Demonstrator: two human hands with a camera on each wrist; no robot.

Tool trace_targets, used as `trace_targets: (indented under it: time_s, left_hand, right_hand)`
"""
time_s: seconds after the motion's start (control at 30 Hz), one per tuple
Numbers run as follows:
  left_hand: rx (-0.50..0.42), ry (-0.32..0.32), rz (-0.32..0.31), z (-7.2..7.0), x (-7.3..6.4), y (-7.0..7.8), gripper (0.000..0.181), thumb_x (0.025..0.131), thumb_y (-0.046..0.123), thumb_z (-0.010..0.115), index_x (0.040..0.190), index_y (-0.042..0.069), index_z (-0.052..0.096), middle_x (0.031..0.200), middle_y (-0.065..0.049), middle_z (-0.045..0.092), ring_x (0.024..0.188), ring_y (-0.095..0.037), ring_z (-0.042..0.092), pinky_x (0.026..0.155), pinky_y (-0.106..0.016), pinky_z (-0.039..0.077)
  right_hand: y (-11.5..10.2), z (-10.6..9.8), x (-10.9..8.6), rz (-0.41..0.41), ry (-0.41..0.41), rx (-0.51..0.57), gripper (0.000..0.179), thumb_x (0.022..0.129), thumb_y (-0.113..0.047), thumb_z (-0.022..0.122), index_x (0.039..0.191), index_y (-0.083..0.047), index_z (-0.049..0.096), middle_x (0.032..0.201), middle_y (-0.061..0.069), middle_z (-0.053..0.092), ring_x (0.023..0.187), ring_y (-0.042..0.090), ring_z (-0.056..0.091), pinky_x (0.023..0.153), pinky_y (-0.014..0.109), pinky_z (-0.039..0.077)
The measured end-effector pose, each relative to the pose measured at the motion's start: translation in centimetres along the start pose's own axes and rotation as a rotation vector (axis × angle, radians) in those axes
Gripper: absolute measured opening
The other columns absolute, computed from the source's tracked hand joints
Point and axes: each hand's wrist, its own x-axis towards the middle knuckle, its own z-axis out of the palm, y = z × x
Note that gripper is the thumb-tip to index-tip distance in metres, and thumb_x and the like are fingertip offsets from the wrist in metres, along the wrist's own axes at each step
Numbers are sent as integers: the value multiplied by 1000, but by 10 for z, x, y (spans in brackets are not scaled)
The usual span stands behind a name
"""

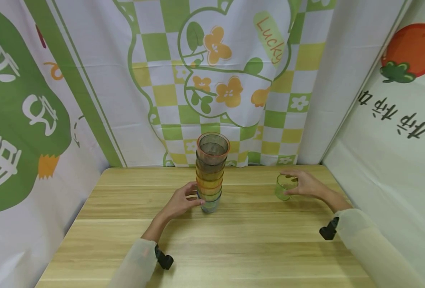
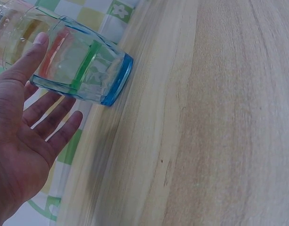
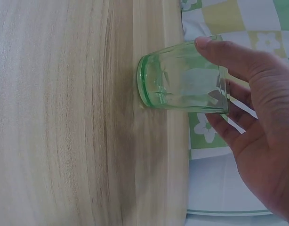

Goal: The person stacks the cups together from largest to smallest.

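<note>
A tall stack of nested see-through cups (image 1: 210, 176) stands upright on the wooden table, with a blue-based cup (image 2: 118, 80) at the bottom and amber, smoky and reddish ones above. My left hand (image 1: 180, 202) is at the left side of its lower part, thumb in front and fingers spread loosely behind; the left wrist view shows the fingers fairly straight. Toward the right of the table, my right hand (image 1: 306, 185) holds a single green cup (image 3: 182, 77) near its rim, thumb on one side and fingers on the other. This cup is upright, its base at the tabletop.
The wooden table (image 1: 234, 248) ends at a printed cloth curtain (image 1: 162, 80) behind the stack. More printed cloth hangs at the left (image 1: 18, 120) and right (image 1: 388, 160) sides. A small black camera (image 1: 164, 261) sits on the left wrist, another camera (image 1: 329, 230) on the right.
</note>
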Motion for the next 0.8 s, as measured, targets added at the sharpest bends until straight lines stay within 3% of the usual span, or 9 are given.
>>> trace_targets:
  time_s: [0.37, 0.6, 0.8]
  left_hand:
    - [8, -7, 1, 0, -1, -1, 69, 94, 23, 85, 154, 14, 52, 148, -15, 59, 137, -38, 58, 110, -49, 56]
    - [14, 5, -5, -1, -1, 1, 69, 93, 23, 86, 153, 15, 54, 145, -15, 61, 135, -39, 59, 106, -48, 58]
    - [17, 16, -3, -2, -3, 3, 69, 92, 23, 86, 153, 14, 54, 145, -16, 63, 133, -40, 61, 105, -48, 59]
  right_hand:
    - [-4, -4, -1, 2, 16, -15, 74, 85, -17, 91, 142, 13, 56, 137, 34, 62, 119, 53, 64, 96, 65, 58]
    - [-22, -15, 1, -7, 36, 3, 72, 87, -19, 90, 144, 11, 56, 138, 36, 60, 116, 52, 65, 97, 66, 57]
    - [-38, -24, 3, -41, 88, -52, 71, 86, -23, 91, 142, 8, 60, 135, 33, 63, 109, 47, 69, 93, 62, 60]
